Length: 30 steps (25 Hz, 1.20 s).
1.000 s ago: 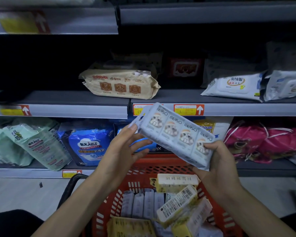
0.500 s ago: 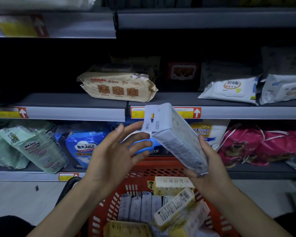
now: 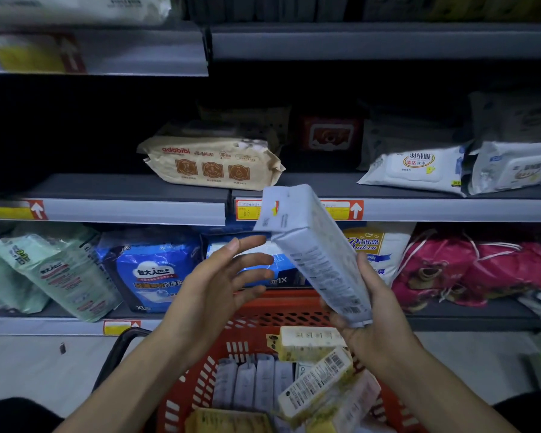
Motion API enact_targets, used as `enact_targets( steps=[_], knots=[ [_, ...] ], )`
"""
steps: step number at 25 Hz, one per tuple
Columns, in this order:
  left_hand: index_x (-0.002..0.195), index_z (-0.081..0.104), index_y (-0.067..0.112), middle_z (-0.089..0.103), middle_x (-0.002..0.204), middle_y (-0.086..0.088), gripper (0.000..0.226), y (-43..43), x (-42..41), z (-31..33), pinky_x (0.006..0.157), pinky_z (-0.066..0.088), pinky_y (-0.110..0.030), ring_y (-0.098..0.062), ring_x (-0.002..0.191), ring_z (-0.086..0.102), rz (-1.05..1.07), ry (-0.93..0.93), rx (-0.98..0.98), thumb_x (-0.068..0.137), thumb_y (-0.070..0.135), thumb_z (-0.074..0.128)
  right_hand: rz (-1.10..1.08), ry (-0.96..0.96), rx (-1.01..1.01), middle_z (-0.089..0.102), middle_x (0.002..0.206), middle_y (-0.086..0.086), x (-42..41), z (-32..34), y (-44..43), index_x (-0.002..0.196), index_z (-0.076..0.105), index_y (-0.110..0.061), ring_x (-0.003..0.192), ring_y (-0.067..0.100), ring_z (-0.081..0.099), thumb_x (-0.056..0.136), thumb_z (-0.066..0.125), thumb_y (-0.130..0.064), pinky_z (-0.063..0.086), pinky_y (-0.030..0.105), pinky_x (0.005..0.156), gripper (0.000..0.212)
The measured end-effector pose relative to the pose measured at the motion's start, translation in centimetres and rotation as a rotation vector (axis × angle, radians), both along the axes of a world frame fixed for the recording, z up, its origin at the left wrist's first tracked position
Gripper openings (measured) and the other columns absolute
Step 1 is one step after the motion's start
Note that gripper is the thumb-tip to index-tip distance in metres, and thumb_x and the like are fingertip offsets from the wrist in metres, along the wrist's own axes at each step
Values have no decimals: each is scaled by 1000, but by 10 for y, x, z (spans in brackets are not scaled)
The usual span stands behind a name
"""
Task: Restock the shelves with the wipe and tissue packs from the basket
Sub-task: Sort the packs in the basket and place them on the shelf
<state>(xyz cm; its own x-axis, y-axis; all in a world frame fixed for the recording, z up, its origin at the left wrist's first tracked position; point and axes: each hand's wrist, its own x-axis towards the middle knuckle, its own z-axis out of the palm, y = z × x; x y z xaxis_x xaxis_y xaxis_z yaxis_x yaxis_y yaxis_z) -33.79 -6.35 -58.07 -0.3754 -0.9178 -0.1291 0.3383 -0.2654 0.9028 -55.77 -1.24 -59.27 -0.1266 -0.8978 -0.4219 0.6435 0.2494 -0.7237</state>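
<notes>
tissue pack (image 3: 313, 251) turned from face-on to edge-on | right hand (image 3: 378, 323) grips its lower end | left hand (image 3: 219, 282) spread beside it | likely checked, shelf (image 3: 138, 210) next

A basket (image 3: 281, 310) sat at the bottom centre of the frame, packs (image 3: 313, 343) lying in it. Above it, at centre, a tilted tissue pack (image 3: 316, 254) lay in the right hand (image 3: 378, 317), the left hand (image 3: 219, 285) just left of it. Behind, a wipe pack (image 3: 211, 164) lay on the middle shelf (image 3: 107, 210); bags (image 3: 150, 273) stood on the lower shelf (image 3: 44, 325) at left.
</notes>
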Motion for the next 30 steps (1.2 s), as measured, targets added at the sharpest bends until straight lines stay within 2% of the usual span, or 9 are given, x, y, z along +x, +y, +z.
enact_targets(
  steps=[3, 6, 8, 12, 15, 17, 20, 24, 30],
  knots=[
    [123, 73, 24, 72, 122, -9, 50, 1, -1, 1, 84, 59, -38, -27, 106, 70, 21, 5, 9, 82, 52, 69, 2, 130, -25, 73, 83, 9, 1, -2, 0, 96, 81, -17, 58, 23, 55, 101, 54, -51, 44, 27, 37, 44],
    [138, 64, 24, 68, 136, -9, 70, 1, 0, 1, 86, 60, -39, -29, 116, 68, 47, 8, -8, 77, 58, 72, 12, 200, -57, 76, 97, 12, 2, -4, 0, 118, 73, -12, 63, 21, 63, 101, 53, -51, 50, 30, 45, 48],
    [143, 60, 23, 65, 140, -11, 71, 1, 2, 2, 91, 59, -43, -31, 123, 66, 68, 10, 2, 83, 61, 66, 9, 215, -61, 78, 100, 10, 2, -4, 0, 124, 70, -12, 70, 18, 69, 102, 52, -50, 54, 30, 51, 48],
    [140, 63, 21, 67, 138, -11, 67, 2, 3, 4, 99, 52, -51, -32, 126, 66, 92, -10, 21, 89, 63, 52, 6, 229, -78, 78, 113, 9, 1, -1, 0, 131, 67, -18, 84, 18, 74, 96, 56, -53, 57, 31, 62, 51],
    [140, 63, 18, 69, 135, -11, 73, 3, 3, 6, 95, 54, -45, -30, 125, 67, 70, -13, 19, 86, 67, 60, -23, 234, -89, 79, 109, 6, -1, 0, 1, 129, 68, -19, 86, 17, 76, 94, 59, -52, 57, 34, 66, 49],
    [138, 64, 20, 70, 134, -11, 68, 3, 1, 5, 89, 59, -39, -29, 124, 67, 59, -12, 16, 83, 60, 67, -32, 242, -103, 79, 108, 5, -3, 0, 2, 127, 68, -20, 88, 17, 77, 96, 58, -51, 57, 35, 69, 45],
    [127, 72, 24, 73, 129, -9, 44, 2, -2, 2, 92, 56, -39, -29, 123, 68, 60, -57, -17, 89, 44, 61, -45, 252, -122, 79, 111, 4, -6, 0, 2, 127, 69, -22, 95, 18, 78, 98, 56, -50, 57, 36, 74, 42],
    [139, 63, 26, 73, 130, -7, 47, 2, -6, 2, 96, 52, -41, -23, 116, 71, 46, -110, -73, 93, 37, 63, -48, 275, -124, 79, 114, 5, -10, 0, 2, 129, 68, -21, 101, 21, 77, 97, 57, -51, 58, 35, 74, 45],
    [131, 67, 24, 76, 124, -6, 42, 2, -9, -2, 96, 52, -42, -24, 115, 72, 93, -124, -73, 90, 31, 61, -71, 296, -118, 79, 114, 6, -14, 0, 4, 127, 68, -18, 106, 23, 76, 97, 59, -48, 55, 36, 79, 43]
  ],
)
